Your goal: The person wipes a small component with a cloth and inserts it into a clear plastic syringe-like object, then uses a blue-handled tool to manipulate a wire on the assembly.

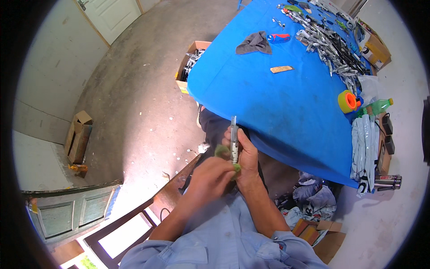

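Metal bar [234, 140] is gripped near-to-far in the curled right hand [248, 157]; at its near end, green cloth [221, 151] is pinched by the left hand [209, 177].

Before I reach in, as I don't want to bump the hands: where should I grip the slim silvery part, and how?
Probably pinch the slim silvery part across its narrow far end, coming from over the blue table: that end juts beyond the right hand, while the left hand and green cloth crowd the near end.
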A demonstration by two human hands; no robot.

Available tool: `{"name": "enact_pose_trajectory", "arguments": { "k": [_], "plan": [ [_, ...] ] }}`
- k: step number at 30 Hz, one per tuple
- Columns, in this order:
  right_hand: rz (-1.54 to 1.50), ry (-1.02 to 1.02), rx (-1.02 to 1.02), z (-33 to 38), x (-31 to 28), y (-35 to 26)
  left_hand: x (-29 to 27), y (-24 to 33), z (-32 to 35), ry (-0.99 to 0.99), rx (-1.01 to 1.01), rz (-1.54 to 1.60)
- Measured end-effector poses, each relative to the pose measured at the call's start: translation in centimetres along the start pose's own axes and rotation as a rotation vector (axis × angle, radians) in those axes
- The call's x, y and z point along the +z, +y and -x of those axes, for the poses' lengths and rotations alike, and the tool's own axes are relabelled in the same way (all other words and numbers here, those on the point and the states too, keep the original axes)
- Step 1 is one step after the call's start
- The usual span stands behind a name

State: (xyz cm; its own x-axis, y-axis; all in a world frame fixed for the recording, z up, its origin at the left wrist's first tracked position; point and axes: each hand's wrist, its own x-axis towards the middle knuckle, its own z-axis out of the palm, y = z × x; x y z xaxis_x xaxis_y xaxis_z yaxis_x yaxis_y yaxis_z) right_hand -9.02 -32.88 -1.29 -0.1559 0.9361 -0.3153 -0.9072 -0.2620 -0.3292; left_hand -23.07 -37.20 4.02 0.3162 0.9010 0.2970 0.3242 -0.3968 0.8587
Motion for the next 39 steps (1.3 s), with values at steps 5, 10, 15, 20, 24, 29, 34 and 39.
{"name": "enact_pose_trajectory", "arguments": {
  "k": [5, 10, 15, 20, 24, 29, 34, 39],
  "plan": [
    [0.068, 0.102, -0.040, 0.2, 1.2, 0.1, -2.5, -1.3, 0.1, 0.144, -0.118, 0.031],
    [0.125, 0.055, 0.083, 0.1, -0.5, 0.7, -2.7, -1.8, -0.7, 0.260, -0.127, -0.016],
    [0.079, 0.041, 0.094, 0.9, 0.1, 1.9, -1.7, -2.3, -1.8, 0.254, -0.108, -0.008],
    [0.060, 0.068, 0.071, 1.6, 0.4, 2.2, -1.2, -2.9, -2.6, 0.224, 0.039, -0.134],
    [0.055, 0.124, 0.047, 1.5, 0.3, 1.6, -0.8, -2.7, -1.4, 0.137, 0.083, -0.176],
    [0.033, 0.032, 0.055, 0.9, -0.6, 0.6, -0.4, -2.0, 0.5, 0.070, 0.036, -0.164],
    [0.036, 0.021, 0.074, 1.1, -0.2, 1.0, -1.9, -1.9, -2.4, 0.224, 0.075, -0.222],
    [-0.081, 0.007, 0.086, 1.8, -0.1, 1.2, -1.1, -2.4, -3.6, 0.204, 0.096, -0.240]
  ]
}}
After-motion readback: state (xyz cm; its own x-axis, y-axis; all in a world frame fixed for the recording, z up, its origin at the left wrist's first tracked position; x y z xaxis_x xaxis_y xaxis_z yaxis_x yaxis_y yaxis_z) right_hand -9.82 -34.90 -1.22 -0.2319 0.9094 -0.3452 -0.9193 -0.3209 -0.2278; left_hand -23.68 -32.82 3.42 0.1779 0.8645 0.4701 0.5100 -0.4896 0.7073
